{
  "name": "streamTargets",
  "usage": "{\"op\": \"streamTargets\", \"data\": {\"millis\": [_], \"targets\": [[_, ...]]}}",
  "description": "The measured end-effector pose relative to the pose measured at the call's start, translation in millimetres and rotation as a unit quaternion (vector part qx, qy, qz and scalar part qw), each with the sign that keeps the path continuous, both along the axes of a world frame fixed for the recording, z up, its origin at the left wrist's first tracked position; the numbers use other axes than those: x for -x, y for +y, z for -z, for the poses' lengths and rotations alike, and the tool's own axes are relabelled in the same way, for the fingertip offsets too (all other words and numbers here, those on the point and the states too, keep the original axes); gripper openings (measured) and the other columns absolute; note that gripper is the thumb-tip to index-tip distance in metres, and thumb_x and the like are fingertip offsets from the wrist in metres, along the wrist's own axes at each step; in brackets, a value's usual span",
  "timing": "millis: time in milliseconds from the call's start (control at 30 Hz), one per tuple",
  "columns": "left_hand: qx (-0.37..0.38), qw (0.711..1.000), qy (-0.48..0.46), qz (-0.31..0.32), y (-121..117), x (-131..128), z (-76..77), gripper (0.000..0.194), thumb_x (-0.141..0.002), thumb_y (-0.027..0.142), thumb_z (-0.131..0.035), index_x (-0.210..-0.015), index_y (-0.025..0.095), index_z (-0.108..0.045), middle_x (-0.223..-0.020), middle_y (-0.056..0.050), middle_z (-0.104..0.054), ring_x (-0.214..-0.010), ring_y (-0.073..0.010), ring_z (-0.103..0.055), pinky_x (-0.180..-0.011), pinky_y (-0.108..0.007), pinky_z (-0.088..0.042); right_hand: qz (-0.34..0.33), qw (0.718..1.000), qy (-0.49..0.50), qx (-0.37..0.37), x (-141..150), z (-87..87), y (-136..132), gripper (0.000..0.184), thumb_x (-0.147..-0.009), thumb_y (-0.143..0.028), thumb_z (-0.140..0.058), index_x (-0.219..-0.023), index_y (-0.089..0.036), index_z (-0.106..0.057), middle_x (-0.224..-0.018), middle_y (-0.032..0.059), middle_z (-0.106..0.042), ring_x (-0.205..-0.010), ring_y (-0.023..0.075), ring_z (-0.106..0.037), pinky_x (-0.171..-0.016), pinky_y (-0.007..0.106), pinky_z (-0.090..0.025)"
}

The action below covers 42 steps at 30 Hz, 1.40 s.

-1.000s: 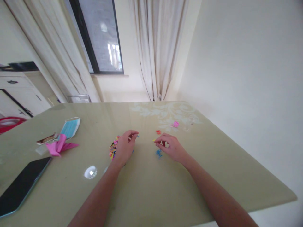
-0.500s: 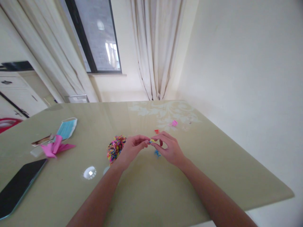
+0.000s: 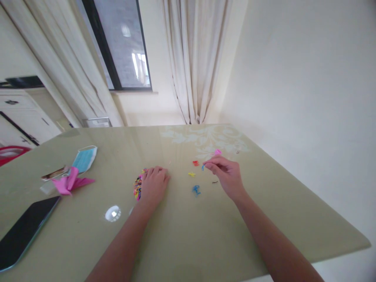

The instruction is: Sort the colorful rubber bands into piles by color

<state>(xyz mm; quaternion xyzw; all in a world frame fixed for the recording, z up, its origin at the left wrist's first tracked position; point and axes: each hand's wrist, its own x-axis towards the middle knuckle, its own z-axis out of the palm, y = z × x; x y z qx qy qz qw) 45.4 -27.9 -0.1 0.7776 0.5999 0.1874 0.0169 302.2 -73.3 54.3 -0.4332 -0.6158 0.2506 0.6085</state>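
Observation:
My left hand [image 3: 154, 183] lies over a pile of multicoloured small rubber bands [image 3: 137, 188], fingers spread and bent down on it, hiding much of it. My right hand [image 3: 225, 173] pinches a blue rubber band [image 3: 202, 167] between thumb and fingertips, held just above the table. Near it lie small groups of bands sorted by colour: red bands [image 3: 195, 163], yellow bands [image 3: 192, 174] and blue bands [image 3: 196, 190]. A dark band [image 3: 215, 182] rests below my right hand, and a pink bunch [image 3: 217, 152] shows just behind it.
On the left of the glossy table [image 3: 182, 235] are a phone [image 3: 28, 231], a pink folded paper bird [image 3: 70, 182] and a blue face mask [image 3: 85, 158]. A bright round reflection [image 3: 112, 213] shows on the tabletop. A wall [image 3: 308, 98] runs along the right side.
My hands, together over the middle before, have parted. The left moved left onto the pile; the right moved up and right with a blue band. The yellow bands and dark band now show.

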Motion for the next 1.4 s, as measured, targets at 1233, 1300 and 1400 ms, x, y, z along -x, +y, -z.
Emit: {"op": "streamTargets", "data": {"millis": [1233,1300,1400], "targets": [[0.212,0.791,-0.56,0.12,-13.4,-26.3,-14.0,0.036,-0.078,0.047,-0.083,-0.1,0.019,-0.078,-0.093,-0.005,-0.079,-0.089,-0.0197,-0.073,-0.086,-0.031,-0.056,-0.068,0.964,-0.256,0.023,13.3,23.6,2.8,0.026,-0.084,-0.038,-0.087,-0.103,-0.021,-0.079,-0.084,0.001,-0.067,-0.071,0.0155,-0.06,-0.075,0.031,-0.049],[0.226,0.784,-0.563,0.13,-15.7,-28.4,-14.7,0.035,-0.077,0.046,-0.083,-0.099,0.019,-0.078,-0.094,-0.005,-0.079,-0.089,-0.0197,-0.073,-0.085,-0.031,-0.056,-0.075,0.965,-0.252,-0.006,17.3,23.5,-0.3,0.025,-0.088,-0.041,-0.083,-0.102,-0.021,-0.079,-0.086,0.002,-0.068,-0.072,0.0153,-0.06,-0.076,0.031,-0.049],[0.239,0.781,-0.559,0.143,-19.2,-31.4,-15.6,0.035,-0.077,0.046,-0.084,-0.098,0.018,-0.079,-0.093,-0.006,-0.08,-0.087,-0.0194,-0.073,-0.086,-0.032,-0.057,-0.088,0.969,-0.231,-0.025,20.2,23.9,-1.6,0.022,-0.097,-0.042,-0.073,-0.098,-0.021,-0.079,-0.087,0.0038,-0.07,-0.07,0.0146,-0.06,-0.073,0.03,-0.049]]}}
